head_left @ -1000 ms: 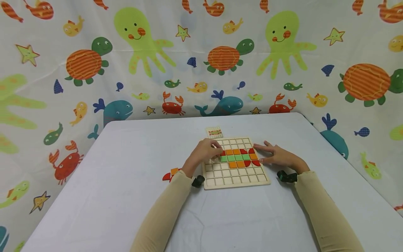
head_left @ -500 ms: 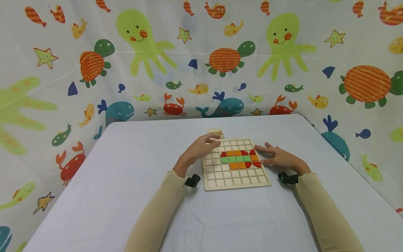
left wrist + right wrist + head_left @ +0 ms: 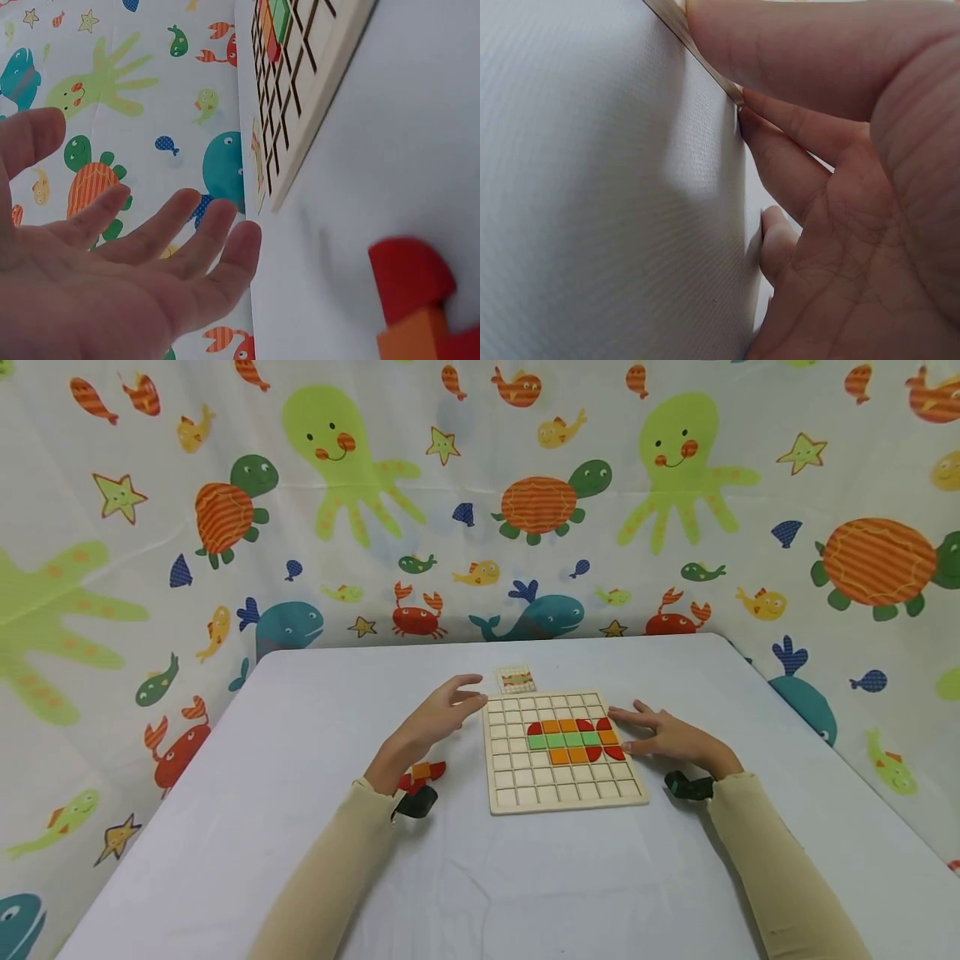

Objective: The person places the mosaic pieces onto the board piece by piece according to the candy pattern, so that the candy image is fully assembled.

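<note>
A wooden grid board (image 3: 517, 789) lies on the table, bearing a row of green squares (image 3: 554, 741) with orange squares (image 3: 559, 756) and red rounded pieces (image 3: 613, 752) around them. My left hand (image 3: 429, 722) hovers just left of the board, holding nothing. In the left wrist view its fingers (image 3: 236, 255) are spread and relaxed. Several loose red and orange pieces (image 3: 422, 771) lie beside the left wrist, partly hidden by it. My right hand (image 3: 671, 742) rests at the board's right edge, thumb and fingertips touching the rim (image 3: 705, 67) in the right wrist view.
A small pattern card (image 3: 516, 679) lies just behind the board. White cloth covers the table (image 3: 300, 727), and a curtain (image 3: 457, 577) printed with sea animals hangs behind it. A dark camera is strapped to each wrist.
My left hand has drawn back leftward from a red piece at the pattern's left end, passing over the card and off the board. The right hand stays at the edge.
</note>
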Demonstrator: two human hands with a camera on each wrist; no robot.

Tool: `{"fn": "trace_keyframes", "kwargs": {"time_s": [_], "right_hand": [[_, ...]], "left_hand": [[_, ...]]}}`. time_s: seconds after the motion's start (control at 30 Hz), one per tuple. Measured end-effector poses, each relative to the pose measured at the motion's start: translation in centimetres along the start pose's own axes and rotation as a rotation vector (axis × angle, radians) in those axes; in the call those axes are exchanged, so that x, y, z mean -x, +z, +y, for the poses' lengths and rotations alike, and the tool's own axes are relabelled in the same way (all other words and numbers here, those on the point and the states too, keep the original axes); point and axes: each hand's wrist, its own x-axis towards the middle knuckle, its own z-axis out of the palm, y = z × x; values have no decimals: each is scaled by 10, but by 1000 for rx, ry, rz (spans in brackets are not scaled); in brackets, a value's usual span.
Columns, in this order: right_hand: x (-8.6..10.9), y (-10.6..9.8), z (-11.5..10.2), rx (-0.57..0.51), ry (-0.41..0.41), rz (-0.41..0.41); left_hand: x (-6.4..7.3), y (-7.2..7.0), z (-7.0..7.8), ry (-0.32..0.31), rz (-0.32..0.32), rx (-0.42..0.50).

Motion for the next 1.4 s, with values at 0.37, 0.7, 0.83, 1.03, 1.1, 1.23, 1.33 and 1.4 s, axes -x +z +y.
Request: {"fn": "trace_keyframes", "kwargs": {"time_s": [0.37, 0.7, 0.83, 1.03, 1.1, 1.23, 1.33, 1.4], "right_hand": [[0, -1, -2, 4, 11, 9], [-4, 1, 4, 2, -9, 11], [-5, 1, 8, -7, -12, 12], [-7, 3, 13, -19, -24, 12], [-9, 3, 15, -6, -29, 12], [-7, 3, 11, 5, -21, 20], [-3, 2, 3, 16, -12, 14], [-3, 1, 2, 25, -2, 16]], "left_hand": [[18, -26, -18, 19, 46, -104], [18, -36, -30, -40, -29, -357], [19, -40, -36, -98, -94, -473], [20, -39, -38, -148, -217, -564], [22, -38, -36, -161, -234, -603], [24, -34, -32, -188, -235, -705], [24, -33, -31, -189, -235, -760], [24, -32, -31, -173, -236, -767]]}}
